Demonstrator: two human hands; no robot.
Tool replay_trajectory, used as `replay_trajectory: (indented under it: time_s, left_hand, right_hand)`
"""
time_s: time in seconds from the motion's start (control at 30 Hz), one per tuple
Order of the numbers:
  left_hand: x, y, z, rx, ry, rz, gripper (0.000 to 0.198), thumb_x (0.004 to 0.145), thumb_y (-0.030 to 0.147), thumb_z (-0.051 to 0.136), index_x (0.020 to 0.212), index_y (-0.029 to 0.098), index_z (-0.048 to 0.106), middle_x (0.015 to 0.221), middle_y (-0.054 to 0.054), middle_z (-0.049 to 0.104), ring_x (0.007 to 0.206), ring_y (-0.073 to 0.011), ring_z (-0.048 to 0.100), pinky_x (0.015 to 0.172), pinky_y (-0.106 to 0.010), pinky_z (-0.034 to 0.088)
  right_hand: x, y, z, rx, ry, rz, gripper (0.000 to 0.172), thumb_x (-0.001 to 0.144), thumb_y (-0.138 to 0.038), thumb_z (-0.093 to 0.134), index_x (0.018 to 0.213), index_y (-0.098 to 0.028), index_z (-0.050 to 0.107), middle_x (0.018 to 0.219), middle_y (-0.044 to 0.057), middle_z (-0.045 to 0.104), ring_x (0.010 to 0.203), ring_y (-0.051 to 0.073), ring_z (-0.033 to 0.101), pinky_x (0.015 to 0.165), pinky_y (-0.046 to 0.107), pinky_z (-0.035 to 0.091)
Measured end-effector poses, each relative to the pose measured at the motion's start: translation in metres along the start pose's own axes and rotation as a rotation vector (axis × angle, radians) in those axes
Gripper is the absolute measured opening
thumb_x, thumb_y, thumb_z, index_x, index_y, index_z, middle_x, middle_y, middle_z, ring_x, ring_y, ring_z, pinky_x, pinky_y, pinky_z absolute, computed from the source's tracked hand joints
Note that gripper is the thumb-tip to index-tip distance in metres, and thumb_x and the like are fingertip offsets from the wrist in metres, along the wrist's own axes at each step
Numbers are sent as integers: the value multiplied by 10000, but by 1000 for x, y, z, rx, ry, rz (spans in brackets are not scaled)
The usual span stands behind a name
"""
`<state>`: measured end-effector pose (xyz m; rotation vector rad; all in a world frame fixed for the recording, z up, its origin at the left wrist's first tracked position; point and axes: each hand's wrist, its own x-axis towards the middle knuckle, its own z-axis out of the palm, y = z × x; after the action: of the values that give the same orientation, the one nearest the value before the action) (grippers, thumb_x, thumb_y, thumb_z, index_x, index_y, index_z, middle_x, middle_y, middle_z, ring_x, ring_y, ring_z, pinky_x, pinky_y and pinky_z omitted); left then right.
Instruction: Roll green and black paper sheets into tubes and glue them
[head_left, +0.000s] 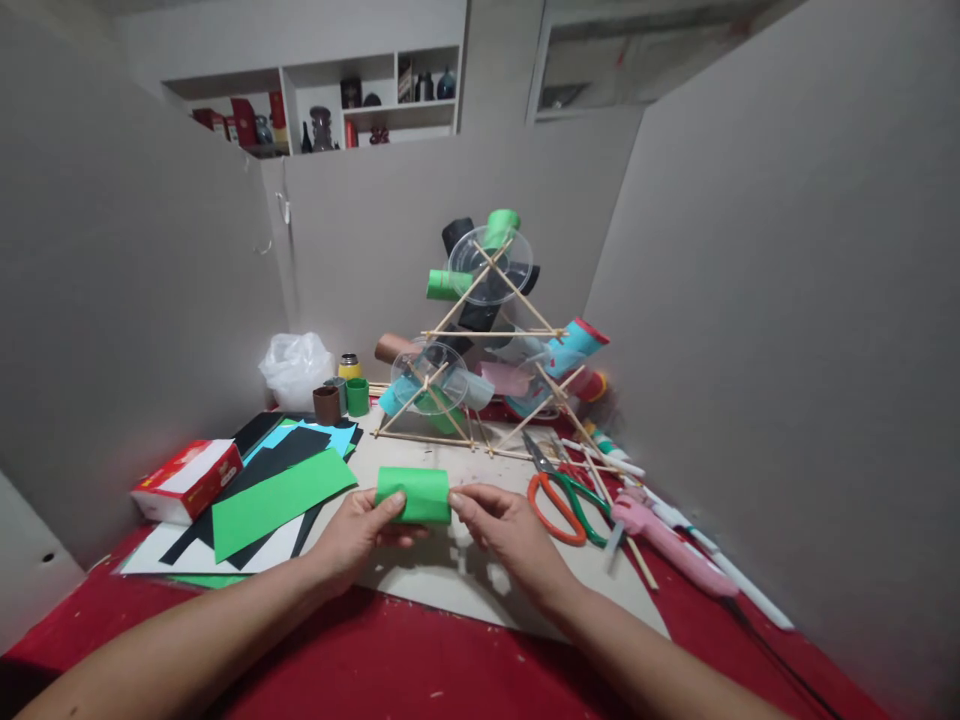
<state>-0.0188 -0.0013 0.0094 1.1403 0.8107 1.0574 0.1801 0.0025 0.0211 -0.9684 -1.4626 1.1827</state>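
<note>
Head view, parts listed from largest to smallest. A red tabletop [420, 660] extends beneath both grips and carries a pale board [442, 580]; beyond them stands a stick-built framework [495, 334]. Layered paper sheets [281, 500] lie to the left of the left grip [366, 525]. To the right of the right grip [501, 515] lie a pink glue gun [675, 540] and, nearer, a pair of scissors [550, 474]. Smallest is the green paper roll [413, 495], held over the board. The step in hand appears to be shaping or closing this roll; the next move probably calls for a steady left hold and light pressure from the right. Relative to the grips, the roll lies between them: the left clasps its left end, thumb in front; the right pinches its right edge.
</note>
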Motion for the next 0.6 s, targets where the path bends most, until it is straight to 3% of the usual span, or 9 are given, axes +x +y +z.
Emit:
replay_trajectory:
  time_s: [0.2,0.33,0.6]
  left_hand:
    - [-8,1,7,113,11,78,465,759,528,691,949,107,740,812,-109,739,676,-155,654,638,-220,495]
    - [-11,1,11,105,49,95,445,713,536,723,816,103,744,736,-90,728,607,-135,629,606,-209,473]
    - [-12,-6,9,66,-9,49,459,713,540,717,829,97,738,697,-92,726,588,-138,642,594,-210,475]
  right_hand:
    - [-8,3,11,-22,-2,-24,421,712,-540,703,533,-173,605,456,-59,391,468,101,318,475,255,236]
    - [-15,7,12,-42,5,-2,383,733,-521,699,593,-172,624,490,-54,409,492,110,340,487,254,245]
    - [-22,16,13,-107,59,-6,459,755,-527,676,504,-190,488,520,-47,379,531,122,327,523,270,258]
